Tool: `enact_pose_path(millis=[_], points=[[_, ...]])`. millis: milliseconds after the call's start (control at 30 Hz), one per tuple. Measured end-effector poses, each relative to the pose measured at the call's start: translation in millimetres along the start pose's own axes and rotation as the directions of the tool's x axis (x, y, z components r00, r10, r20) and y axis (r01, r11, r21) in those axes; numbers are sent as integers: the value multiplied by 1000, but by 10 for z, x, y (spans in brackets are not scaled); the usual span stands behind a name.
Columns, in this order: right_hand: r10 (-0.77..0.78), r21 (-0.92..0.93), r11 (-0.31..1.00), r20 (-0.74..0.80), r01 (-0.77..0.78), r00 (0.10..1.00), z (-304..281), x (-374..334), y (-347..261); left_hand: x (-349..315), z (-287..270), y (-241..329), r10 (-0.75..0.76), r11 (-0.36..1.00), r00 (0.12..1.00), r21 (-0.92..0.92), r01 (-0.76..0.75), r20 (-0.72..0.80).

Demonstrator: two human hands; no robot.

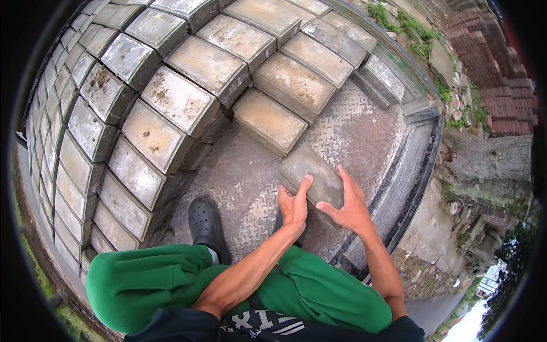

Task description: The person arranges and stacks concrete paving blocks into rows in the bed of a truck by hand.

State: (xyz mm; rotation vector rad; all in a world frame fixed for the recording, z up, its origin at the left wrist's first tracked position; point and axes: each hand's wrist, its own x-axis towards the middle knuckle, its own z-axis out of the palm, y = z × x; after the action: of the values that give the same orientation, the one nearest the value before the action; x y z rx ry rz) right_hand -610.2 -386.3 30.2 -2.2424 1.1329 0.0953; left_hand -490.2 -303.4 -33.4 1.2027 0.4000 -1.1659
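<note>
A grey concrete paving block (312,166) is held between my two hands, low over the metal truck bed. My left hand (294,206) grips its near left side, thumb on the top face and fingers partly hidden below the edge. My right hand (348,210) clasps the right end, thumb along the near side and fingers at the far side. Just beyond the held block lies another tan-topped block (270,119), first of a low row. I cannot tell whether the held block touches the bed.
Stepped stacks of blocks (176,98) rise to the left and ahead. The patterned metal bed (239,182) is under my dark clogs (206,223). A raised bed edge (393,171) runs along the right. One block (383,77) stands near the far corner. Outside are a trunk (484,165) and stacked reddish bricks (496,62).
</note>
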Motion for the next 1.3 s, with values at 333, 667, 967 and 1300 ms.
enact_pose_path(millis=[333,667,967,1300], points=[[165,885,-25,462,-465,871,279,230,8,418,-74,603,126,983,992,-128,-129,-30],[213,869,52,471,-491,856,384,486,-181,598,-126,807,62,998,997,-8,-62,-56],[308,837,341,330,-427,892,291,636,-210,842,-147,601,-22,984,993,-171,41,113],[293,794,250,482,-553,825,593,507,-132,1182,-99,850,-47,937,951,-317,149,306]])
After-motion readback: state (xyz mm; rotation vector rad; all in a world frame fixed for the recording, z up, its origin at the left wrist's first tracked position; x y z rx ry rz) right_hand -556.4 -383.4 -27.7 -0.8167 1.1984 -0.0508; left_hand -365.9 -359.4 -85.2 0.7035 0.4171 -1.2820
